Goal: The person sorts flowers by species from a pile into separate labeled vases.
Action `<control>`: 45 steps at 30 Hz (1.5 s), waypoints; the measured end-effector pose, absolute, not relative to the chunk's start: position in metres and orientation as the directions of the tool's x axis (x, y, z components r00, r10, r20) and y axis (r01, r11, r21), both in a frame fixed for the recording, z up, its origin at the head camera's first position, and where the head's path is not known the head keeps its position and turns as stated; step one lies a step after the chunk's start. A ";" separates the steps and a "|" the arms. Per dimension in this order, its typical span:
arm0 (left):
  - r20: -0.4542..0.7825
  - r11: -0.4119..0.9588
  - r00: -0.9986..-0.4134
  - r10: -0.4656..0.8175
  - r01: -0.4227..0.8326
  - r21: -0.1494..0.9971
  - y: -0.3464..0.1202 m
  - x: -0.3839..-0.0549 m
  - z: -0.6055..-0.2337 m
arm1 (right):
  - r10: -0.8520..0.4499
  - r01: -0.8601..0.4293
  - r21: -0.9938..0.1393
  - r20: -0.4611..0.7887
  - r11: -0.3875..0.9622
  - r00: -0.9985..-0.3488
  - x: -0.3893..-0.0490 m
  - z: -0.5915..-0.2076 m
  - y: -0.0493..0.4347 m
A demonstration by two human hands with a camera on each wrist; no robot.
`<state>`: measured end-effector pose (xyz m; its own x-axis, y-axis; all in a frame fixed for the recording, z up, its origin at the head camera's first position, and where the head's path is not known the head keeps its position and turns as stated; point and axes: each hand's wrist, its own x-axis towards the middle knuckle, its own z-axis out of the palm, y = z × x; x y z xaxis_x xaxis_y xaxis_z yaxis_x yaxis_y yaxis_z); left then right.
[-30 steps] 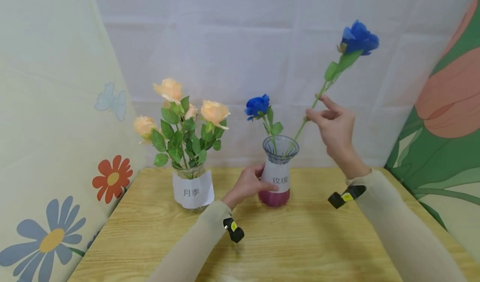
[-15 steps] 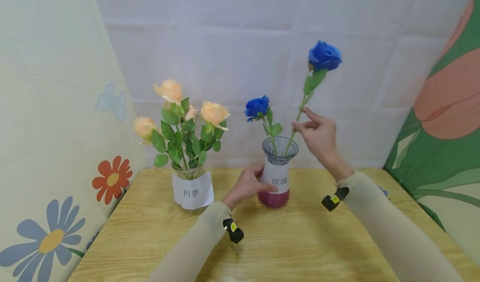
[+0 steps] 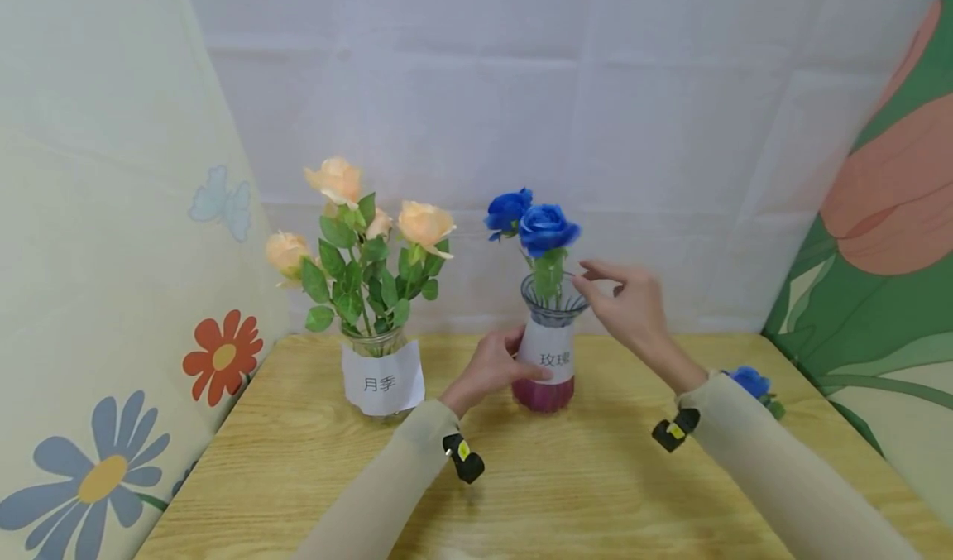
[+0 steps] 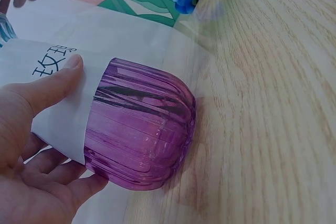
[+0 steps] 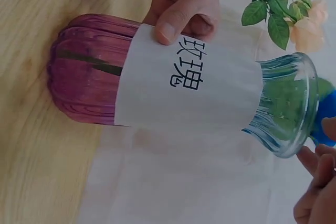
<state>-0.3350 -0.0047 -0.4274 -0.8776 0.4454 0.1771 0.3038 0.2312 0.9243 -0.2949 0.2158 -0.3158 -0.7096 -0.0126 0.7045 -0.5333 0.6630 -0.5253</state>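
A ribbed glass vase (image 3: 543, 394), blue at the rim and purple at the base, wears a white paper label with black characters. My left hand (image 3: 495, 368) grips it around the label, thumb in front. Two blue roses stand in it; the nearer rose (image 3: 548, 229) has its head low above the rim, and the other rose (image 3: 509, 211) is behind and to the left. My right hand (image 3: 631, 308) is at the rim's right side, thumb and forefinger apart, holding nothing visible. In the right wrist view, its fingertips (image 5: 308, 157) are close beside the rim; contact is unclear.
A clear jar (image 3: 375, 345) with a white label holds several peach roses (image 3: 426, 222) to the left. Another blue rose (image 3: 748, 382) lies at the table's right side, partly behind the right sleeve. A white cloth (image 3: 447, 113) hangs behind the wooden table (image 3: 566, 494).
The tall blue rose has swung left and sunk into the vase. My right hand has lowered to the rim and let go of its stem. The left hand has stayed on the vase.
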 end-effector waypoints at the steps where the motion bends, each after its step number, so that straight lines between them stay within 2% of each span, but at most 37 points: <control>1: 0.177 0.231 -0.878 0.446 0.304 0.924 -0.005 -0.335 -0.427 | 0.000 -0.536 -0.527 0.713 0.659 -0.701 -0.290 -0.317 0.218; 5: 0.170 0.236 -0.880 0.445 0.298 0.925 -0.005 -0.334 -0.427 | 0.032 -0.540 -0.519 0.740 0.663 -0.672 -0.270 -0.325 0.233; 9: 0.160 0.241 -0.887 0.434 0.286 0.928 -0.005 -0.332 -0.425 | 0.015 -0.519 -0.516 0.719 0.681 -0.695 -0.251 -0.334 0.253; 13: 0.154 0.239 -0.890 0.429 0.276 0.931 -0.006 -0.331 -0.425 | -0.027 -0.450 -0.540 0.619 0.712 -0.785 -0.234 -0.343 0.275; 17: 0.151 0.240 -0.888 0.434 0.275 0.931 -0.007 -0.332 -0.427 | -0.061 -0.326 -0.588 0.423 0.740 -0.904 -0.216 -0.348 0.297; 22: 0.146 0.252 -0.890 0.433 0.275 0.928 -0.006 -0.333 -0.427 | -0.088 -0.210 -0.607 0.225 0.767 -0.970 -0.204 -0.358 0.329; 28: 0.147 0.235 -0.888 0.436 0.270 0.934 -0.005 -0.331 -0.421 | -0.126 -0.147 -0.620 0.078 0.771 -0.989 -0.192 -0.366 0.365; 34: 0.147 0.234 -0.887 0.439 0.271 0.934 -0.005 -0.332 -0.421 | -0.112 -0.047 -0.639 -0.061 0.768 -0.992 -0.180 -0.373 0.394; 39: 0.147 0.239 -0.888 0.436 0.272 0.932 -0.005 -0.332 -0.422 | -0.107 -0.021 -0.588 -0.111 0.808 -0.988 -0.170 -0.380 0.417; 45: 0.150 0.228 -0.885 0.441 0.272 0.935 -0.005 -0.332 -0.423 | -0.039 0.038 -0.502 -0.141 0.864 -0.989 -0.163 -0.395 0.439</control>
